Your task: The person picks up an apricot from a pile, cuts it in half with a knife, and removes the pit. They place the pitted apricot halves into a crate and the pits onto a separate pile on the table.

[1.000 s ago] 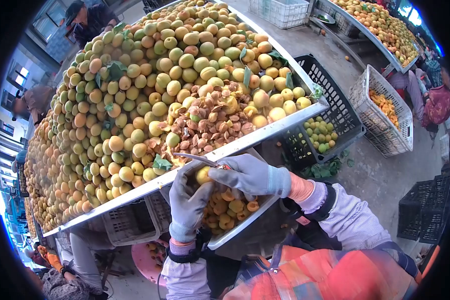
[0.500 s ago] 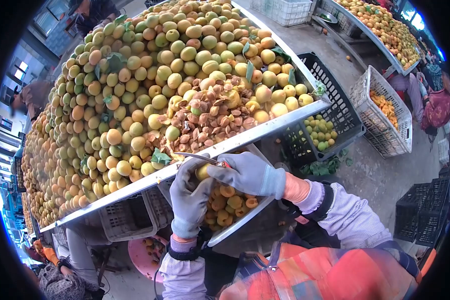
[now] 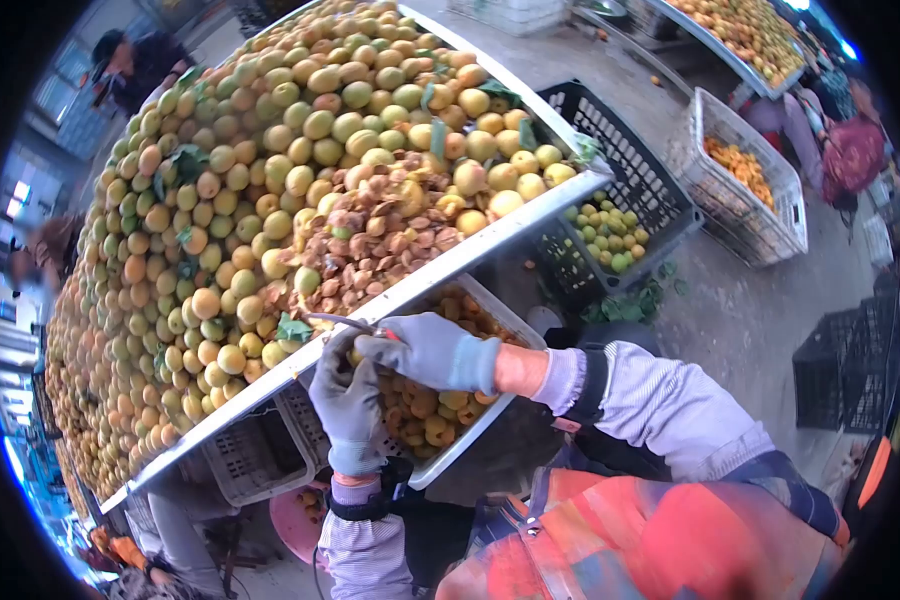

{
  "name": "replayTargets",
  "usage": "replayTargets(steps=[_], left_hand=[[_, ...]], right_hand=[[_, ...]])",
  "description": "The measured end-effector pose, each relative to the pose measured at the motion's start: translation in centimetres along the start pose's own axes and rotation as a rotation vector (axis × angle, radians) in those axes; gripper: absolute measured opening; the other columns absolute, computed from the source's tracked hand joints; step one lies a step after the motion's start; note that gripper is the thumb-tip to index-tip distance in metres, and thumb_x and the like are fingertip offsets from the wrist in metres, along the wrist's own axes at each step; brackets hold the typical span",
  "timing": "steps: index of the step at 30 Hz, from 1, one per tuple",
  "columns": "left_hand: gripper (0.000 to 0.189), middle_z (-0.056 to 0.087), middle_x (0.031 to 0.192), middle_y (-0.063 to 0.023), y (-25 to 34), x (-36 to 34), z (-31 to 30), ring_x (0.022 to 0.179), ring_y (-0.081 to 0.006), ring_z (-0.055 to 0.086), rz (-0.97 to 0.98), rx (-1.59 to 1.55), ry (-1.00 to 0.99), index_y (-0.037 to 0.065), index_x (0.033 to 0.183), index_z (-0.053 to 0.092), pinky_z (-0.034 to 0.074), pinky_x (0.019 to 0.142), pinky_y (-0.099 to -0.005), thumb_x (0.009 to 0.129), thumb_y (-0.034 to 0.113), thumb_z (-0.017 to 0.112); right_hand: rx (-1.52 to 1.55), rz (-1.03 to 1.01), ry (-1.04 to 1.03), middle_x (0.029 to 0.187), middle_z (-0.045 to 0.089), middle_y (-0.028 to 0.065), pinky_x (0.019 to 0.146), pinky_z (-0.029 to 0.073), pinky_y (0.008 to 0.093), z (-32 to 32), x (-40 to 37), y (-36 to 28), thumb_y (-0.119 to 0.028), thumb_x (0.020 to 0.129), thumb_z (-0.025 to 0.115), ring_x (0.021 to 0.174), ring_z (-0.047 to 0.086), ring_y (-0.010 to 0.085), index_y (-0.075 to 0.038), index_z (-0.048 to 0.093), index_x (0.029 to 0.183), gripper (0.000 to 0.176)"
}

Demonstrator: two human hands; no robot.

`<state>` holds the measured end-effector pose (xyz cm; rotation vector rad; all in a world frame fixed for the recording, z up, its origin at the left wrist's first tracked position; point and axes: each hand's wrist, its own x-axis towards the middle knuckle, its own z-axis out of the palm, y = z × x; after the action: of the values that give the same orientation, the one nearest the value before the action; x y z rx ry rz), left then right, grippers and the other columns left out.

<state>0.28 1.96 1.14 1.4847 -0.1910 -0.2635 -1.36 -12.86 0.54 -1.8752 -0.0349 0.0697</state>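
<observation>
My gloved left hand point(image 3: 348, 405) is closed around an apricot point(image 3: 355, 356), mostly hidden by the fingers. In my gloved right hand point(image 3: 435, 352) is a small knife point(image 3: 342, 321) with a thin curved blade and some red at the handle. The blade points left, above the left hand's fingers. Both hands meet just in front of the metal edge point(image 3: 450, 255) of a table heaped with whole apricots point(image 3: 210, 300). On the heap near that edge lies a pile of brown apricot pits point(image 3: 380, 240). Below the hands stands a pale crate point(image 3: 513, 318) holding cut apricots point(image 3: 435, 425).
A black crate point(image 3: 630, 140) with green fruit point(image 3: 610, 235) stands right of the table corner. Farther right is a white crate point(image 3: 740, 215) of orange fruit. Under the table are a grey crate point(image 3: 260, 455) and a pink basin point(image 3: 295, 525). Other people are around the tables.
The view has shifted, so the table and crates sit differently in frame. Both hands stay together; the apricot now shows less between the fingers, and the knife remains in the right hand.
</observation>
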Motion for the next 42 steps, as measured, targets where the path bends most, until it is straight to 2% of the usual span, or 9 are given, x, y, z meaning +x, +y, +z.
replayTargets(steps=[5,8,11,13,16,21,25,37,42], left_hand=[[0.035,0.058,0.105,-0.0085,0.2,-0.4,0.0,0.09,-0.0117,0.058,0.102,0.11,-0.012,-0.007,0.121,0.046,0.047,0.08,-0.0233,0.086,-0.005,0.051],[0.036,0.058,0.105,-0.0087,0.2,-0.4,0.2,0.089,-0.0125,0.058,0.1,0.103,-0.038,-0.006,0.121,0.045,0.047,0.079,-0.0231,0.086,-0.005,0.051],[0.034,0.057,0.107,-0.0097,0.5,-0.2,0.0,0.091,-0.0148,0.057,0.056,0.048,-0.054,-0.006,0.12,0.046,0.047,0.081,-0.0247,0.086,-0.002,0.052],[0.037,0.055,0.11,-0.0106,1.8,-0.4,1.0,0.094,-0.0165,0.056,0.119,0.073,-0.044,-0.005,0.12,0.046,0.047,0.084,-0.0271,0.085,0.0,0.054],[0.046,0.053,0.114,-0.0112,1.1,0.1,1.3,0.102,-0.018,0.054,0.12,-0.069,-0.063,-0.005,0.124,0.042,0.046,0.088,-0.0292,0.084,0.009,0.062],[0.053,0.049,0.124,-0.013,2.2,0.1,0.9,0.114,-0.0219,0.049,-0.062,-0.386,-0.153,-0.003,0.13,0.037,0.041,0.097,-0.0348,0.085,0.01,0.061],[0.051,0.045,0.127,-0.0134,1.5,0.9,0.0,0.116,-0.0213,0.047,-0.071,-0.519,-0.137,-0.001,0.132,0.035,0.038,0.099,-0.0361,0.087,0.011,0.057],[0.054,0.051,0.115,-0.0105,1.6,1.2,-0.1,0.107,-0.0219,0.052,-0.103,-0.539,-0.069,0.001,0.129,0.038,0.042,0.097,-0.0384,0.082,0.003,0.063],[0.053,0.052,0.114,-0.0107,1.2,1.2,-0.1,0.106,-0.0217,0.052,-0.091,-0.52,-0.036,0.0,0.129,0.037,0.043,0.096,-0.0374,0.082,0.003,0.062]], right_hand=[[0.148,0.138,-0.116,0.069,0.061,0.02,0.058,0.048,0.0403,-1.1,-1.0,-1.7,-0.054,0.09,0.042,0.063,0.062,0.0329,-0.001,0.058,0.09,0.055],[0.542,0.494,-0.224,0.049,0.043,0.0009,0.029,0.034,0.0257,-1.1,-1.5,-2.6,-0.064,0.087,0.039,0.031,0.038,0.0102,-0.003,0.055,0.083,0.063],[0.885,0.597,-0.395,0.046,0.039,-0.002,0.028,0.029,0.023,-2.1,-1.2,-2.3,-0.066,0.086,0.039,0.029,0.031,0.0078,-0.006,0.053,0.079,0.063],[0.924,0.53,-0.417,0.045,0.037,-0.0039,0.027,0.024,0.02,-2.8,-1.2,-2.0,-0.067,0.086,0.037,0.029,0.027,0.0047,-0.009,0.052,0.074,0.062],[1.319,0.276,-0.831,0.042,0.037,-0.0035,0.026,0.026,0.0203,-3.9,-1.1,-1.4,-0.064,0.088,0.034,0.028,0.027,0.0041,-0.007,0.054,0.073,0.062],[0.971,0.257,-0.478,0.043,0.039,-0.0018,0.026,0.031,0.0204,-5.7,-1.2,-2.7,-0.064,0.088,0.034,0.027,0.033,0.0058,-0.005,0.056,0.075,0.064],[0.496,0.355,-0.387,0.078,0.056,0.0032,0.03,0.038,0.0224,-4.6,-1.5,-3.5,-0.057,0.088,0.043,0.043,0.049,0.0097,-0.004,0.053,0.109,0.058],[0.162,0.28,-0.26,0.053,0.053,0.0076,0.045,0.044,0.0298,-2.7,-2.0,-3.0,-0.054,0.089,0.046,0.044,0.054,0.0162,-0.004,0.052,0.076,0.053],[-0.133,0.07,-0.104,0.066,0.059,0.0216,0.061,0.046,0.0444,-1.4,-1.9,-1.4,-0.055,0.09,0.042,0.065,0.06,0.0384,-0.004,0.053,0.078,0.053]])
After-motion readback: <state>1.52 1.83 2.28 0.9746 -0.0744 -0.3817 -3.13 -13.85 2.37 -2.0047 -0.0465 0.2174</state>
